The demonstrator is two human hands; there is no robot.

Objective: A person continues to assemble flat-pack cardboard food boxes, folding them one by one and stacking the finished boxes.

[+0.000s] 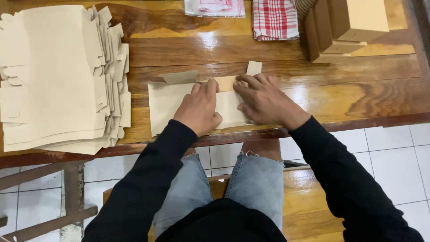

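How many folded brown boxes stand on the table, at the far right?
3, stacked at the far right corner: top box, middle box, bottom box. More may be hidden beyond the picture's edge.

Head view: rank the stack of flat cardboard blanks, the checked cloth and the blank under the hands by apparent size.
1. Stack of flat cardboard blanks, largest.
2. Blank under the hands, partly covered.
3. Checked cloth, smallest, though cut off by the frame edge.

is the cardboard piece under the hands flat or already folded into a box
Flat, partly folded: the cardboard blank lies on the table under both hands, with flaps turned along its top edge.
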